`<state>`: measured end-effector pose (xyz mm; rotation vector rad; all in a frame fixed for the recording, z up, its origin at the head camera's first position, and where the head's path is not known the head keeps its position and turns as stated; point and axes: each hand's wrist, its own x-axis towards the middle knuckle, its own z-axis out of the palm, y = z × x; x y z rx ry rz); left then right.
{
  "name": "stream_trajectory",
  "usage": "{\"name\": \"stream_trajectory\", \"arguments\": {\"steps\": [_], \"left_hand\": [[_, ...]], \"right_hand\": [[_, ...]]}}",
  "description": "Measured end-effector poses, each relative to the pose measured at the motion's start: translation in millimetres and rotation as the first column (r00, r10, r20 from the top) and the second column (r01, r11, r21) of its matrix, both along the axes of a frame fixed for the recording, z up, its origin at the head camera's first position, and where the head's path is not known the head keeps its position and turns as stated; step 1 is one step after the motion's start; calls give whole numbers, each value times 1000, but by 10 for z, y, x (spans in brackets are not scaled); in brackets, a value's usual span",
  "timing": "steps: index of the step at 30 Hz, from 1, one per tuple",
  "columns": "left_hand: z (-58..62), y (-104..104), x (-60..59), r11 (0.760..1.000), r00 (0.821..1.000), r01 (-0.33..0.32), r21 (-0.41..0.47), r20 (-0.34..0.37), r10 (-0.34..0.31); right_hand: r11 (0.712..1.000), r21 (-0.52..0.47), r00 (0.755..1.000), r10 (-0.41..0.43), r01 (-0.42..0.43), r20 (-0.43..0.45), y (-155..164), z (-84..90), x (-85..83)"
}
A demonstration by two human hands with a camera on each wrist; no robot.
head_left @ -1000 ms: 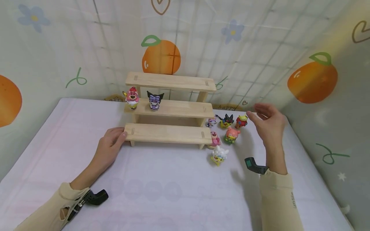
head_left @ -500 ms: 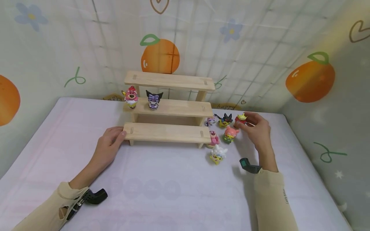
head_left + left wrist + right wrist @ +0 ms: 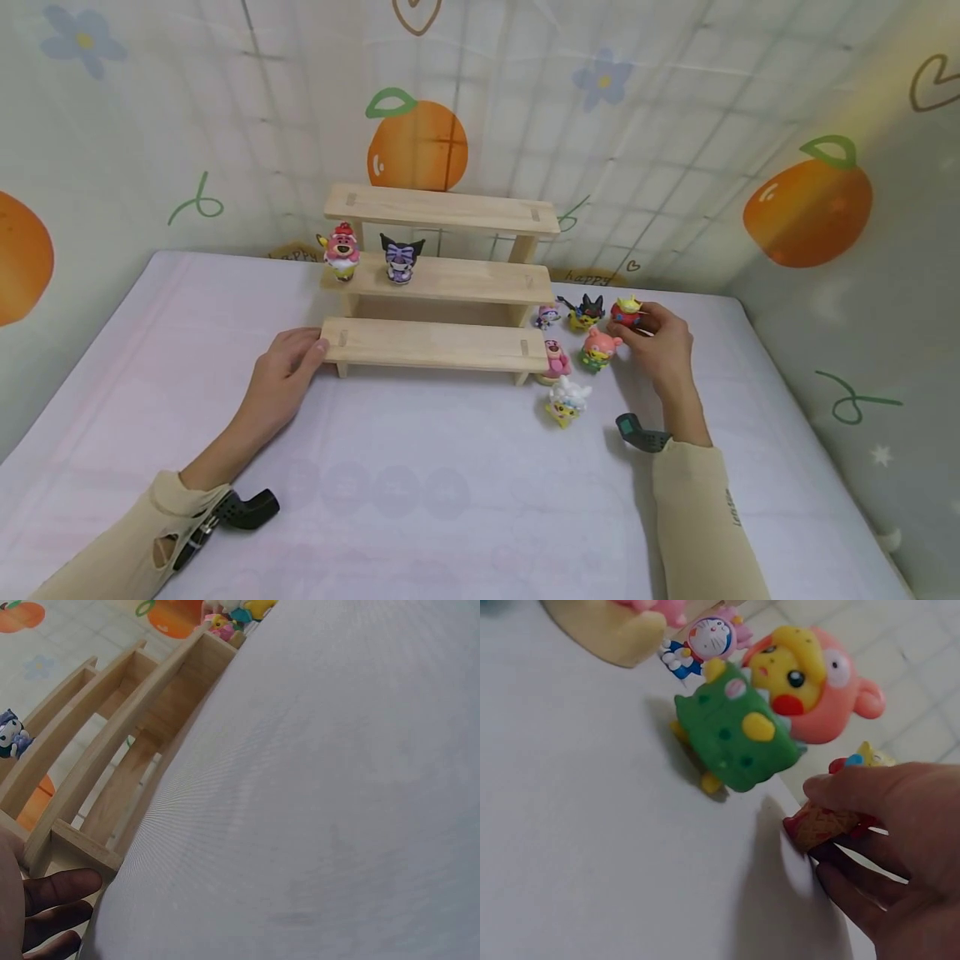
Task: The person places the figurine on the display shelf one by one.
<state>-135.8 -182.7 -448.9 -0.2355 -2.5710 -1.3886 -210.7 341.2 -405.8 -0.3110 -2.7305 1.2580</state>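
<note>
My left hand [image 3: 288, 367] rests against the left end of a three-step wooden display stand [image 3: 435, 343], thumb at the lowest step's edge. In the left wrist view its fingers [image 3: 64, 891] lie fairly straight beside the stand's leg. At the right, my right hand [image 3: 663, 342] pinches a small red figurine [image 3: 626, 311] with a yellow top; the right wrist view shows its waffle-cone base [image 3: 826, 825] between thumb and fingers, low near the table. Just left of that hand stands a figurine with a pink hood and green body [image 3: 599, 350].
A pink bear figurine [image 3: 342, 250] and a black-eared purple figurine [image 3: 401, 260] stand on the middle step. Beside the stand's right end are a black-eared yellow figurine [image 3: 586, 313], a small pinkish figurine [image 3: 547, 316], a pink bear [image 3: 555, 360] and a white-topped yellow figurine [image 3: 567, 402].
My right hand has come down and leftward from above the table's right side to the red figurine and taken hold of it. The left hand has stayed at the stand.
</note>
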Motion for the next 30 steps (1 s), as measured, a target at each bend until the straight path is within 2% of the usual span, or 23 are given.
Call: {"name": "stream_trajectory", "arguments": {"steps": [9,13,19,22,25,30], "left_hand": [[-6,4,6,1000,1000,-4,0,5,4],[-4,2,5,1000,1000,-2,4,2,2],[6,2,3,1000,1000,-2,5,5,2],[16,4,5,1000,1000,-3,-1,8,3],[26,6,8,1000,1000,-5,-4,11,5],[23,12,11,1000,1000,-5,-8,10,5]], "right_hand": [[998,63,999,-17,20,-52,10,-23,5],[996,84,995,-30,38,-95,2,26,15],[993,49,977,-95,106,-189,-56,288,65],[991,24,971,-128,135,-204,-92,446,106],[990,9,968,-137,142,-209,-127,551,138],[991,47,966,-114,129,-232,-220,631,177]]}}
